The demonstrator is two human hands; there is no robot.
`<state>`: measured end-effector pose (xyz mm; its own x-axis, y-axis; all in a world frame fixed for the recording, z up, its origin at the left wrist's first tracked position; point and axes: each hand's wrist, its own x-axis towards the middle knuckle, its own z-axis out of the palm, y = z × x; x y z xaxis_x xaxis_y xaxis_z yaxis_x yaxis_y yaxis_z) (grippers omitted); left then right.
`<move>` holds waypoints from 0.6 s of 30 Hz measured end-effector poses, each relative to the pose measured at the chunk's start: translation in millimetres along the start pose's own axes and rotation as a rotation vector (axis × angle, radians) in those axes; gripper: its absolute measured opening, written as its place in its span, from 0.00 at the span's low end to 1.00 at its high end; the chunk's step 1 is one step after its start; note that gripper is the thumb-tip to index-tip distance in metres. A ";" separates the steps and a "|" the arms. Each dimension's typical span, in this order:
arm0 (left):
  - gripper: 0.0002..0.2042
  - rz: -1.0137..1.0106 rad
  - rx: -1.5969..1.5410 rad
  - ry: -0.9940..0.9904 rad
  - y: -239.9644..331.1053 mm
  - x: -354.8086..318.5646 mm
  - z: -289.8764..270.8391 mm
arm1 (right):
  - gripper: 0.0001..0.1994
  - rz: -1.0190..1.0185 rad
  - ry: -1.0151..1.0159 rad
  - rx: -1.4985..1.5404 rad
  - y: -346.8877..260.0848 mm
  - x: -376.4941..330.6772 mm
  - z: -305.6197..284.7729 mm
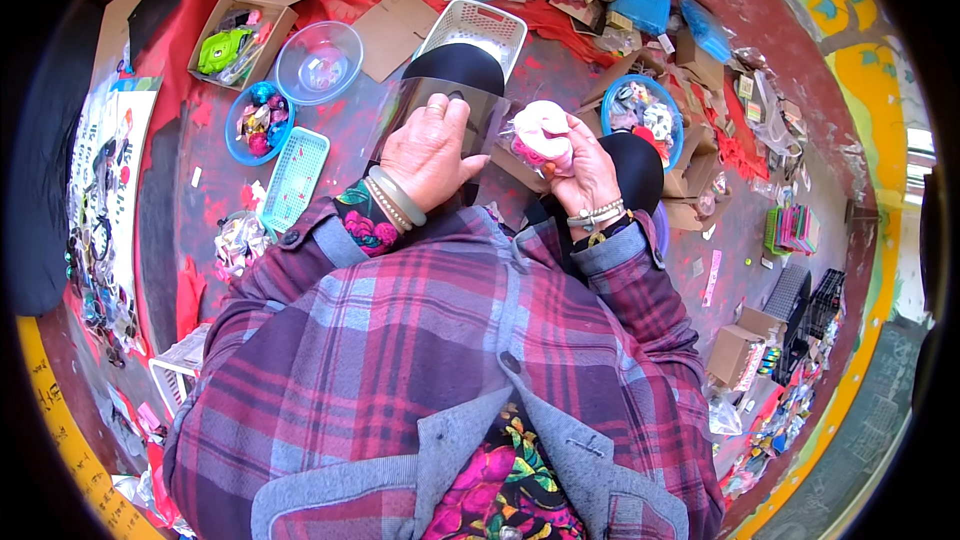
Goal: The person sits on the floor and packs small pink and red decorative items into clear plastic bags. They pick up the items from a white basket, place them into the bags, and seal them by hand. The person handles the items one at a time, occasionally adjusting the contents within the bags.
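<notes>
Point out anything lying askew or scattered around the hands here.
Loose scraps lie all over the red floor, and flattened cardboard sits crooked beside the white basket. A turquoise tray lies tilted near the blue bowl. The left hand rests on a clear sheet; the right hand holds a pink bagged item.

— Where's everything rel. to you?

— My left hand (432,145) lies on a clear sheet (440,105), my right hand (580,172) just right of it, round a small bagged item (541,135). Mesh basket (472,28) is beyond the sheet. Left of that: a clear bowl (319,61), w/ an open carton (243,40) further left.

— And nearer?

— Bowl of bits (258,121) below the clear one, small tray (296,176) beside it. Another bowl (643,116) to my right.
</notes>
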<state>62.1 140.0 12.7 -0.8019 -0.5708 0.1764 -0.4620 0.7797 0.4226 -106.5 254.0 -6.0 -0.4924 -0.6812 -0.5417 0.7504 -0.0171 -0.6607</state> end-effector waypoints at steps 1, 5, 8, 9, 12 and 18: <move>0.24 -0.005 0.020 -0.020 2.6 1.4 0.7 | 0.09 -0.003 0.012 0.015 0.0 0.7 -1.4; 0.24 -0.028 0.088 -0.093 6.9 2.7 5.1 | 0.08 0.042 -0.073 -0.010 -4.7 -7.5 2.5; 0.23 -0.036 0.091 -0.089 7.3 0.3 5.7 | 0.06 0.062 -0.074 0.015 -3.7 -9.9 6.5; 0.22 -0.037 0.084 -0.078 7.0 -0.6 5.7 | 0.06 0.075 -0.031 0.020 -2.0 -8.1 5.8; 0.21 -0.022 0.030 -0.007 4.3 -3.6 4.7 | 0.06 0.094 -0.159 -0.093 4.6 -2.7 1.8; 0.20 -0.002 0.001 -0.009 4.4 -4.4 5.5 | 0.06 0.304 -0.368 -0.164 29.8 12.9 1.5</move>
<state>61.5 147.3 8.9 -0.8047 -0.5696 0.1673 -0.4636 0.7789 0.4223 -89.8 243.6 -31.8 -0.0522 -0.8507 -0.5231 0.7418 0.3176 -0.5906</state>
